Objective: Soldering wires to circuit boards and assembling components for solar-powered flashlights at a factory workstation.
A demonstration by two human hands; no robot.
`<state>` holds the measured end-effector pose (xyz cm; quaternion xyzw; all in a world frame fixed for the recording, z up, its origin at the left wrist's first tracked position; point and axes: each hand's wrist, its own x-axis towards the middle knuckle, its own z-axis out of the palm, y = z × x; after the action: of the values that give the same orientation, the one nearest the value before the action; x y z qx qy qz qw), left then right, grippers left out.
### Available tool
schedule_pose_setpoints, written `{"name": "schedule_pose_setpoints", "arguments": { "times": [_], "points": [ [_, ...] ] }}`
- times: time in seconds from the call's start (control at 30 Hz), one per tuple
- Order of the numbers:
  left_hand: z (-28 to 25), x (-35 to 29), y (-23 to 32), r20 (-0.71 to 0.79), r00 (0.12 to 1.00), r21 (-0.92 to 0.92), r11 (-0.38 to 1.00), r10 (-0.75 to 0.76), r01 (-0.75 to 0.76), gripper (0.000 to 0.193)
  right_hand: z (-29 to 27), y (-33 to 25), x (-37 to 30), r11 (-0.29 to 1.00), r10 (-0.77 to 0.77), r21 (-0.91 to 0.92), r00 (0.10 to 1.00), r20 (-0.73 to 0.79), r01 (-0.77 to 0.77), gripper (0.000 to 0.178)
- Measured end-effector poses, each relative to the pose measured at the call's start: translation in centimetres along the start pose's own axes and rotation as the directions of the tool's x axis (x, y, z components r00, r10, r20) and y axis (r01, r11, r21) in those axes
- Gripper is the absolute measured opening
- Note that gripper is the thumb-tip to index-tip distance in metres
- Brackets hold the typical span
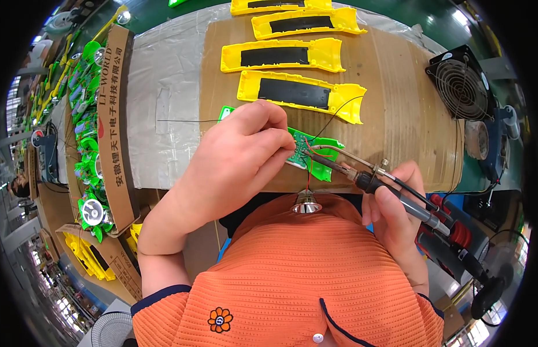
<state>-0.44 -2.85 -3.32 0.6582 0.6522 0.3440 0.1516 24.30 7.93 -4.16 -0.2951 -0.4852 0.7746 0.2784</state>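
My right hand (399,217) grips a soldering iron (405,202) with a thin metal feed tube (355,159) along its side. The iron's tip meets a green circuit board (301,150), which lies in a bright green plastic housing (324,169). At the board's left end the fingers of my left hand (240,147) are pinched together; what they hold is hidden. Thin red and black wires spread from the board. One red wire runs down to a silver lamp reflector (306,203) in front of my shirt. The left hand covers part of the housing.
Several yellow plastic shells (301,89) with black pads lie in a row beyond the board, on a cardboard sheet (396,104). A black fan (461,84) stands at the right. On the left, a cardboard box (116,173) adjoins many green lamp assemblies (90,133).
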Motion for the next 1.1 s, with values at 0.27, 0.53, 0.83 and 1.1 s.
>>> {"name": "schedule_pose_setpoints", "arguments": {
  "times": [0.27,0.53,0.83,1.1],
  "points": [
    [-0.3,0.6,0.3,0.031,0.999,0.101,0.995,0.009,-0.012,0.013,0.4,-0.2,0.1,1.0,0.018,-0.026,1.0,0.004,-0.018,0.025],
    [-0.4,0.8,0.4,0.055,0.998,0.127,0.992,0.006,-0.013,0.01,0.5,-0.4,0.3,0.998,0.031,-0.051,0.999,0.012,-0.03,0.023],
    [-0.9,1.2,0.4,0.106,0.993,0.16,0.985,0.053,-0.07,0.013,0.7,-0.6,0.5,0.995,0.055,-0.088,0.998,-0.004,-0.055,0.022],
    [-0.9,1.3,0.3,0.115,0.988,0.168,0.979,0.1,-0.118,0.008,0.4,-0.8,0.5,0.992,0.082,-0.097,0.997,-0.003,-0.082,0.021]
  ]
}}
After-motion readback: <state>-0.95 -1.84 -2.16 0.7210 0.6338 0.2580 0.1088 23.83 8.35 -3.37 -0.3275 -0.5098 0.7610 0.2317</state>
